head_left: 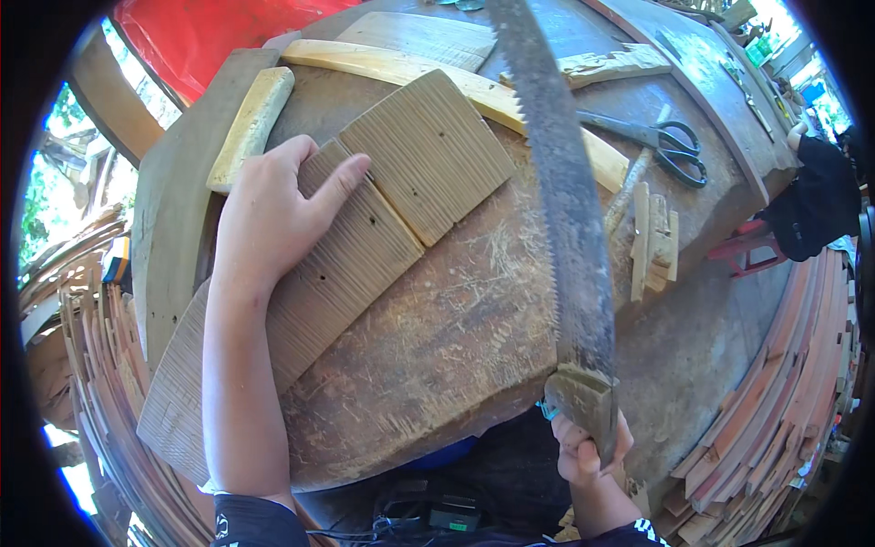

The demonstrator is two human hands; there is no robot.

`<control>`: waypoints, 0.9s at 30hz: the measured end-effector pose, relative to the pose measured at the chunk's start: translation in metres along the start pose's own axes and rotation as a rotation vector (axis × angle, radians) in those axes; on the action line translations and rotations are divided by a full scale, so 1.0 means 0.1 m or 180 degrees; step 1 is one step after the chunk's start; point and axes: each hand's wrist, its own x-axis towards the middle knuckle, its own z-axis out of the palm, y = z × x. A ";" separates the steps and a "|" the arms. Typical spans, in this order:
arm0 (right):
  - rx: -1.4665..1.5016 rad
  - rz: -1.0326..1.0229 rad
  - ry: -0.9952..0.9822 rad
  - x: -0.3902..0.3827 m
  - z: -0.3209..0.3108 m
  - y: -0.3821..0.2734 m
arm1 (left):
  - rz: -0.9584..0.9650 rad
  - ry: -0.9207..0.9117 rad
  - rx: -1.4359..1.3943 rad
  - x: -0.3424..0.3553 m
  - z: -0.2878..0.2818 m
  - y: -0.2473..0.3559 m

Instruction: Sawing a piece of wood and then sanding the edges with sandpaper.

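1. From where I stand, taking the middle of the worktop (437,356) as the clock's centre and 12 o'clock as straight ahead of the worker, the ribbed near board (342,264) lies toward 9 o'clock.
2. The far board (428,155) lies toward 12 o'clock, meeting it along 1 narrow seam; I can't tell whether the 2 are joined.
3. The left hand (284,196), at 10 o'clock, rests on the near board, thumb spread out by the seam; its fingertips are hidden, so I can't tell whether it pinches.
4. The right hand (591,467), at 5 o'clock, is wrapped around the handle of the saw (572,219).
5. The blade points to 12 o'clock, teeth facing 9 o'clock, apart from both boards.
6. Black scissors (652,139) lie at 2 o'clock, wood strips (653,237) at 3.
7. A pale block (252,128) sits at 10 o'clock, just beyond the left hand.
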 end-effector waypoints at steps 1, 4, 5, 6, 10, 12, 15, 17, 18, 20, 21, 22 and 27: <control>0.0057 0.0012 0.0023 -0.02 -0.01 0.01 | 0.0002 -0.0005 0.0062 0.00 -0.01 0.00; 0.0174 -0.0021 0.0146 -0.04 0.00 0.04 | 0.0269 0.0113 0.0287 -0.02 0.02 0.02; 0.0246 0.0002 0.0188 -0.04 0.02 0.04 | 0.0280 0.0092 0.0370 -0.01 0.03 0.01; 0.0221 -0.0016 0.0185 -0.04 0.01 0.05 | 0.0214 0.0132 0.0328 0.00 0.04 0.00; 0.0133 0.0030 0.0212 -0.02 0.08 0.08 | 0.0018 0.0115 0.0096 0.04 0.09 -0.01; 0.0179 0.0121 0.0320 0.09 0.20 0.00 | -0.0040 0.0173 0.0061 0.03 0.06 -0.02; 0.0292 0.0077 0.0172 -0.07 0.07 0.06 | -0.0009 0.0253 -0.0022 0.04 0.07 -0.03; 0.0349 0.0348 0.0063 -0.08 0.08 0.01 | 0.0109 0.0295 0.0023 0.03 0.05 -0.05; 0.0366 0.0604 -0.0012 -0.09 0.06 -0.01 | 0.0064 0.0278 -0.0022 0.03 0.10 -0.07; 0.0303 0.0860 0.0007 -0.22 -0.04 -0.01 | 0.0115 0.0352 -0.0110 0.05 0.19 -0.09; 0.0294 0.1073 0.0085 -0.31 -0.10 -0.03 | 0.0094 0.0333 -0.0135 0.06 0.20 -0.07; 0.0412 0.1218 0.0109 -0.36 -0.11 -0.04 | 0.0107 0.0339 -0.0063 0.05 0.15 -0.08; 0.0483 0.1261 0.0042 -0.31 -0.07 0.08 | 0.0142 0.0352 -0.0038 0.04 0.12 -0.06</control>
